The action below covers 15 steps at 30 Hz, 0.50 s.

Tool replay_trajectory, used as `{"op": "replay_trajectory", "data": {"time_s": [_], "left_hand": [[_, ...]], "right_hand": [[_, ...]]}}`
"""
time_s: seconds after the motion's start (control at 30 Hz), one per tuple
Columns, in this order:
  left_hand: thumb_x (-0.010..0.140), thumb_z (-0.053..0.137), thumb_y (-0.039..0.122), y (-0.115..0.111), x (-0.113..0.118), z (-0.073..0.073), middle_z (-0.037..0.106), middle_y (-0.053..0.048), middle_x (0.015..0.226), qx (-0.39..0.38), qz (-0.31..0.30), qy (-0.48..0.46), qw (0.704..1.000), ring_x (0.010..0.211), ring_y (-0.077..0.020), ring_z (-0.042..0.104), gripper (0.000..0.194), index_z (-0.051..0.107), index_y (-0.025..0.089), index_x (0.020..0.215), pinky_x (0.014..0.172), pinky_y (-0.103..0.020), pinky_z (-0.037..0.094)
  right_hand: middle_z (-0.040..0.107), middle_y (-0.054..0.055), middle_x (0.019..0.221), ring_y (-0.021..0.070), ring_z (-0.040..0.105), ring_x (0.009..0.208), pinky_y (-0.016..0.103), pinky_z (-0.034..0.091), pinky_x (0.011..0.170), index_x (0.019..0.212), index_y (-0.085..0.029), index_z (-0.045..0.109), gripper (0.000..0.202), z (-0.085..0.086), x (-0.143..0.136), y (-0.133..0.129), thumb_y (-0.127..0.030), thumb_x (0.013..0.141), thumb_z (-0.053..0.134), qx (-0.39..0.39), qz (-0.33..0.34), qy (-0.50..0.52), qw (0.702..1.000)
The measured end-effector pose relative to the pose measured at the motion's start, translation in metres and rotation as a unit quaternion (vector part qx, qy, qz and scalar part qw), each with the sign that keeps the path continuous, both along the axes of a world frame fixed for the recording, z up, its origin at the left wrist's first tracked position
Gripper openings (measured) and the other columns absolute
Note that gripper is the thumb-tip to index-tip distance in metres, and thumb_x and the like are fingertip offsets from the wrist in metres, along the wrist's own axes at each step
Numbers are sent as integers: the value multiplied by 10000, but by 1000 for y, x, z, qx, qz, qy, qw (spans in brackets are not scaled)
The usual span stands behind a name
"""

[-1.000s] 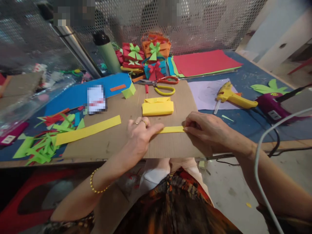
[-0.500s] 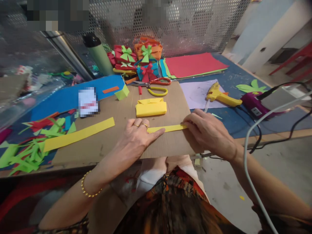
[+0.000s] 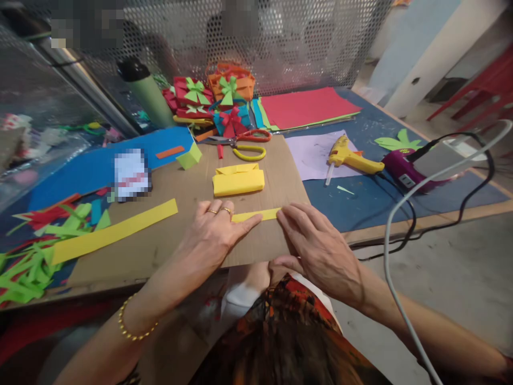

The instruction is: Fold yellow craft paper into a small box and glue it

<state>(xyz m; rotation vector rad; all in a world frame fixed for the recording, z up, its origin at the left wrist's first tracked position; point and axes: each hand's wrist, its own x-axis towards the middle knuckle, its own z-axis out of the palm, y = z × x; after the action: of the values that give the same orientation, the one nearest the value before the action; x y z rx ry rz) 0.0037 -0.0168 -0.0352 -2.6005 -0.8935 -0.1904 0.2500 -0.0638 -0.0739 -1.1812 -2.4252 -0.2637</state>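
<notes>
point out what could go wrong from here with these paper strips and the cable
The narrow yellow strip could shift or crease crookedly if the left hand and right hand press unevenly towards its ends.
The white cable crosses the view of the right forearm, so the arm might snag it.
The wider yellow strip reaches the green scraps and might get mixed in.

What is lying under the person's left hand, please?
Under the left hand is brown cardboard, and part of a narrow yellow strip lies beneath its thumb. The strip's left end is covered by the hand, so how far it runs there cannot be seen.
</notes>
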Motion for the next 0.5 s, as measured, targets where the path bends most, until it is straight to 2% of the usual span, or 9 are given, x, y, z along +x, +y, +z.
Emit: {"op": "replay_trajectory", "data": {"time_s": [0.07,0.23,0.4,0.5], "left_hand": [[1030,474,138,1,-1,0,563,-77,898,-2,-1,-6,1000,842,-248,517,433,646,341,1373,770,-372,388],[1031,472,121,2,-2,2,560,-65,916,-26,0,-7,1000,855,-229,517,455,628,354,1389,791,-356,382],[1033,443,106,4,-3,-1,547,-72,919,-33,-6,-16,999,856,-242,513,465,627,338,1390,790,-370,367],[1027,440,97,5,-3,-2,545,-69,910,-37,-11,-30,999,866,-243,517,471,630,343,1381,785,-367,357]], "right_hand": [[625,248,1217,368,515,1239,530,513,1057,1345,45,564,775,1,7,-3,-629,994,410,8,-14,-3,1000],[633,189,1162,334,560,1157,520,526,1024,1340,-61,579,668,3,17,-6,-612,1002,410,25,-50,-4,998],[660,194,1084,325,590,1066,522,537,981,1275,-56,612,595,4,26,-9,-566,1001,471,64,-93,-19,993],[655,204,1113,341,591,1097,533,533,972,1276,-72,614,546,12,27,-14,-532,990,537,99,-109,11,989]]}}
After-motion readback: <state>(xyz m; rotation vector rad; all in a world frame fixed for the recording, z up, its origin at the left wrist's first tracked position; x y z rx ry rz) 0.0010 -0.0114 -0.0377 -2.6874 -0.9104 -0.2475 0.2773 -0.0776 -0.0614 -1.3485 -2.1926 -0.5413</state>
